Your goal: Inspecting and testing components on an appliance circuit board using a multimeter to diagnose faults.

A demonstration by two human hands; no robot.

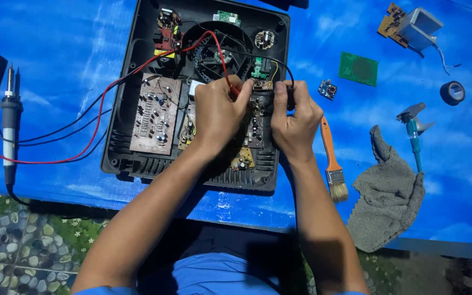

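From the head camera, the left hand [218,112] pinches the red probe [235,90] and the right hand [296,116] pinches the black probe [291,94], tips pressed on the circuit board [255,127] inside the open black case [121,136], so both wires reach.

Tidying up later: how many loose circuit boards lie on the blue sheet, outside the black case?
3: green board, small blue module, brown board under the transformer. None seems hidden.

Two hands [219,112], two probe leads [99,109], one brush [332,158], one cloth [386,196]
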